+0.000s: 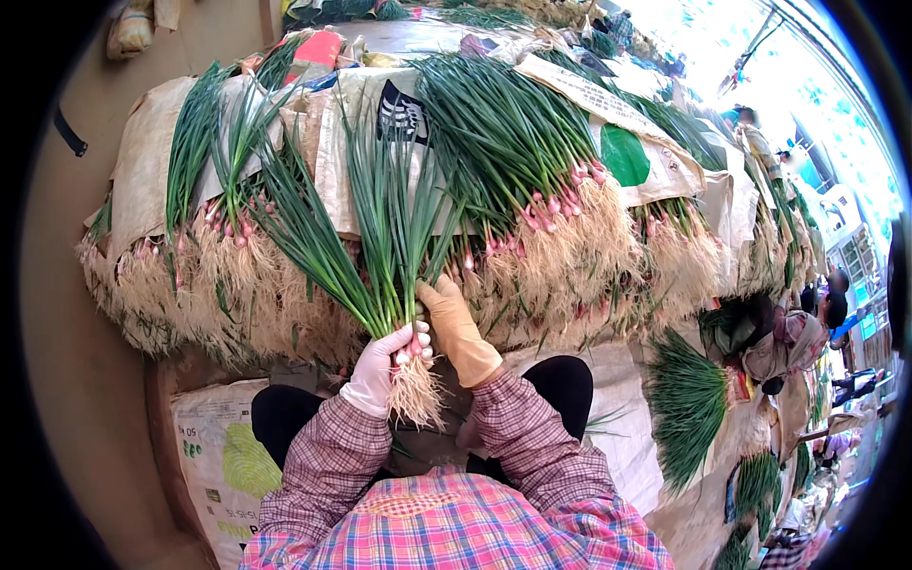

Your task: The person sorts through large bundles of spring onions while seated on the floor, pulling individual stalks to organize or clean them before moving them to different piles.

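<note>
My left hand (383, 369), in a white glove, is closed around the base of a bunch of spring onions (383, 247) with pinkish bulbs and pale hanging roots. The long green leaves fan out away from me over the heap. My right hand (456, 328), in a tan glove, meets the same bunch from the right, its fingertips against the stems just above the bulbs. Its fingers are partly hidden, so whether it grips any stems does not show. Behind the bunch, a larger spread of spring onions (513, 142) lies on the heap with roots toward me.
Printed sacks (627, 157) cover parts of the long root-fringed heap. A fan of spring onions (689, 408) lies on ground sheeting (617, 418) at my right. Further right, a co-worker (793, 337) crouches among more bunches. Another printed sack (214, 456) lies by my left knee.
</note>
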Motion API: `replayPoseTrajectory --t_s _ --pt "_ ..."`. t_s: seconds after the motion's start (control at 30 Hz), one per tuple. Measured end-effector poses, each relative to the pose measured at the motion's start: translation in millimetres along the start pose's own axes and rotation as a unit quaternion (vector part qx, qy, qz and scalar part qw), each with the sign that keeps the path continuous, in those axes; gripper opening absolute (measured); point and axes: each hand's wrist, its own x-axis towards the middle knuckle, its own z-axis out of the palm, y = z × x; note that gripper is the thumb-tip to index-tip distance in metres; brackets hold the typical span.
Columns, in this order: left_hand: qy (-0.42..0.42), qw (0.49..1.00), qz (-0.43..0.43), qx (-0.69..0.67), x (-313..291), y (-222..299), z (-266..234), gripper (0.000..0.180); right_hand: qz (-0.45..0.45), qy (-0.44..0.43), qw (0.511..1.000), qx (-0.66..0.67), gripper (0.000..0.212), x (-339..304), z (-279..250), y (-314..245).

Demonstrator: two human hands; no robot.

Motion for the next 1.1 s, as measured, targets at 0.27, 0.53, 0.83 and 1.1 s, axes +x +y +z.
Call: replayPoseTrajectory --t_s 0.27,0.53,0.83,1.1 --pt "-0.105 0.991 0.029 -0.073 -8.7 3.5 11.1 0.025 0.091 -0.029 0.975 -0.200 0.014 -5.1 -37.8 -12.1" --pt "-0.143 0.988 0.063 0.010 -4.2 9.1 17.1 0.045 -0.365 0.365 0.492 -0.701 0.034 -21.5 -63.6 -141.0" --pt "-0.200 0.977 0.000 -0.073 10.6 0.8 20.0 0.017 -0.136 -0.015 0.959 -0.247 0.017 -74.5 -41.1 -1.6" --pt "-0.079 0.993 0.072 0.047 1.6 -3.7 16.8 0.014 -0.028 0.001 0.996 -0.089 0.016 -29.5 -15.9 -25.8"
